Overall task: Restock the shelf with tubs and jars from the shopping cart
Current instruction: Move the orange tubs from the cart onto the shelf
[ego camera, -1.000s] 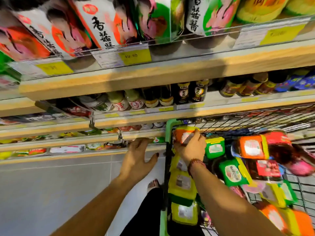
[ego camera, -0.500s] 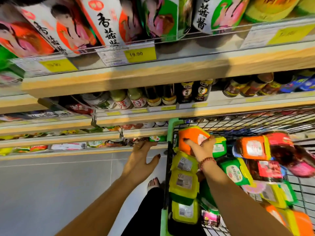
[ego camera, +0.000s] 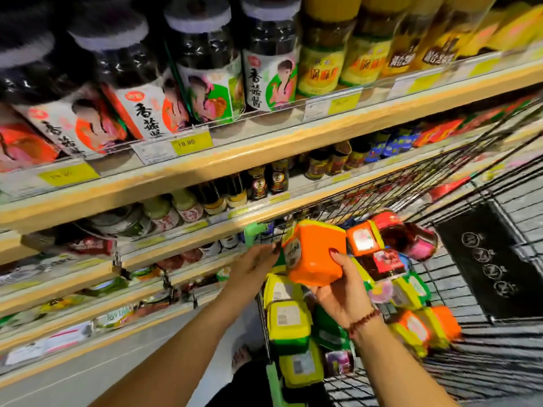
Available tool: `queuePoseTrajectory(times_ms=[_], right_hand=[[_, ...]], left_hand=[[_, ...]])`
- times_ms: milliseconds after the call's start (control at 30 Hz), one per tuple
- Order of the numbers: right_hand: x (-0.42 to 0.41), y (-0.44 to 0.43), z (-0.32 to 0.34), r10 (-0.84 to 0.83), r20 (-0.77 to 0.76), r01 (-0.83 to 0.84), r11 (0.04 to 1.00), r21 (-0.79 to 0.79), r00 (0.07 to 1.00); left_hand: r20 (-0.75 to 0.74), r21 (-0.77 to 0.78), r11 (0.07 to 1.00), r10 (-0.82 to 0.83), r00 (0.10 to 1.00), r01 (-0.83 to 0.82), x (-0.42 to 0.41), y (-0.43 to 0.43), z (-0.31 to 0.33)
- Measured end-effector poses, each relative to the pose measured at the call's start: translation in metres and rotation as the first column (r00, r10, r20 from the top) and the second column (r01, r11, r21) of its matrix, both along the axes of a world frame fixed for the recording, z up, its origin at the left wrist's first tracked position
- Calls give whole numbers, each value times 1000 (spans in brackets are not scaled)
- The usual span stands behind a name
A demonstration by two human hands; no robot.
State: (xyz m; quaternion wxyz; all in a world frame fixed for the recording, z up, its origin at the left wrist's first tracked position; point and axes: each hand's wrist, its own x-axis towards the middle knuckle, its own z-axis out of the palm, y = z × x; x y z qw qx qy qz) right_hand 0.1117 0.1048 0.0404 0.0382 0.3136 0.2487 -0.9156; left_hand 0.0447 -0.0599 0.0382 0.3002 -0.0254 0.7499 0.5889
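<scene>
- Now the right grip (ego camera: 338, 292) is clenched round an orange tub (ego camera: 316, 254) from below, with a finger hooked over its near face. It holds the tub tilted above the load. Half a second ago the tub was only being tipped up among the others, so it has come clear of the shopping cart (ego camera: 396, 189).
- Beneath it, yellow-lidded tubs (ego camera: 289, 321) lie stacked along the cart's near left side. More orange, green and red packs lie further in, so plenty is left to shelve.
- The left grip (ego camera: 252, 267) has left the low shelf edge it rested on and reaches across. Its fingers are straight and hold nothing, with the tips at the tub's labelled side; whether they touch it I cannot tell.
- Beyond, small bottles (ego camera: 258, 183) stand on the middle shelf (ego camera: 264, 214), and tall dark jars (ego camera: 202, 69) fill the one above.
- I judge the pick done and the placing not begun; next, a free slot must be found for this tub.
</scene>
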Motion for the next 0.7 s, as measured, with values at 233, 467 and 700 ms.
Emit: queuePoseTrajectory(times_ms=[233,467,700], right_hand=[[36,0,10,-42,-107,35,997,-74,993],[34,27,8,89,-46,-91,995,-29,995],[21,102,-11,393,205,-434,681,589,896]], left_hand=[[499,517,851,-216,839,-89,19,45,15],[615,454,850,-83,784,-266,27,76,-9],[643,439,775,83,761,-455,17,119,-10]])
